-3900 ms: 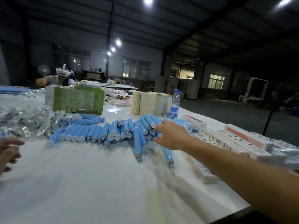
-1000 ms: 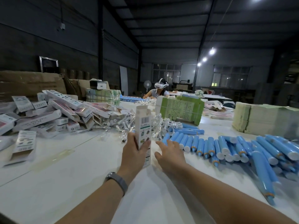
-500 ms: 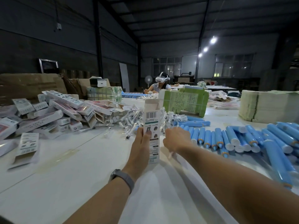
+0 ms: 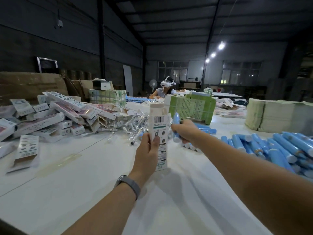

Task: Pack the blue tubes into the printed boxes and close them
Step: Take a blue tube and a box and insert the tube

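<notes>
Blue tube (image 4: 176, 128) gripped by right hand (image 4: 187, 132), arm outstretched

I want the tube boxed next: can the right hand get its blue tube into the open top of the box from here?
Probably yes. The right hand holds the blue tube beside the printed box, which the left hand holds upright, top flaps open, nothing between.

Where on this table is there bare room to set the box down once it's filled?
Bare white table lies in front of the left hand, between the pile of printed boxes and the blue tubes. Beyond the held box it is crowded: clear wrappers and the green bundle.
</notes>
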`<state>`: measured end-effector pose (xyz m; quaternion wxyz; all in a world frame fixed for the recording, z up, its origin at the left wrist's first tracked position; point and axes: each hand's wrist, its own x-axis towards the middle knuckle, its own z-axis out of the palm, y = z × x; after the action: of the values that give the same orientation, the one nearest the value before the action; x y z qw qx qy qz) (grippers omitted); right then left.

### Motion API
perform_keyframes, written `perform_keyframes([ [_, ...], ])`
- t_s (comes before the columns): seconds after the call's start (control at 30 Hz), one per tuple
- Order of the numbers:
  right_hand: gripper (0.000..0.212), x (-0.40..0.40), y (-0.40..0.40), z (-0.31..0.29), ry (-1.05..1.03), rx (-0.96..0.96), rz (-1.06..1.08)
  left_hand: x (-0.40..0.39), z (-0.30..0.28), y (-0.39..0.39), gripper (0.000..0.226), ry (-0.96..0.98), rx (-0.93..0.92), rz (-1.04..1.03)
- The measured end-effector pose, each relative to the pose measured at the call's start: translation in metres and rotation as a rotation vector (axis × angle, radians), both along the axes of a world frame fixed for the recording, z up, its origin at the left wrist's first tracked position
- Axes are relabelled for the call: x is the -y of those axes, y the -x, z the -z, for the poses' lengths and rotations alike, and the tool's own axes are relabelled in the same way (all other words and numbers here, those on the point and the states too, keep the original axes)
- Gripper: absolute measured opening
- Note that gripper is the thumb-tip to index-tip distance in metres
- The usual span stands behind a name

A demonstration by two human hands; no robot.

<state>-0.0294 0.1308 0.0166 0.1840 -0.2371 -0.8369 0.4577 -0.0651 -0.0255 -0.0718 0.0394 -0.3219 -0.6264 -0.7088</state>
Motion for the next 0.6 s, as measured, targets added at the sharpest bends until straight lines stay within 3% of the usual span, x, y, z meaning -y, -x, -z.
perform_keyframes([
  [0.1,0.031,0.015,-0.021,-0.03,0.13,-0.336,-0.03,0.0,0.0,0.0,0.011,0.028,-0.024,-0.044],
  [0.23,0.009,0.037,-0.046,-0.06,0.196,-0.596,-0.085,0.001,-0.001,-0.003,0.009,0.05,-0.032,-0.032],
  [0.47,0.011,0.053,-0.049,-0.07,-0.032,-0.58,-0.126,0.002,-0.005,-0.012,0.015,0.063,-0.077,-0.082],
  [0.6,0.043,0.056,-0.047,-0.073,-0.19,-0.607,-0.088,0.004,-0.005,-0.013,0.014,0.066,-0.117,-0.102],
])
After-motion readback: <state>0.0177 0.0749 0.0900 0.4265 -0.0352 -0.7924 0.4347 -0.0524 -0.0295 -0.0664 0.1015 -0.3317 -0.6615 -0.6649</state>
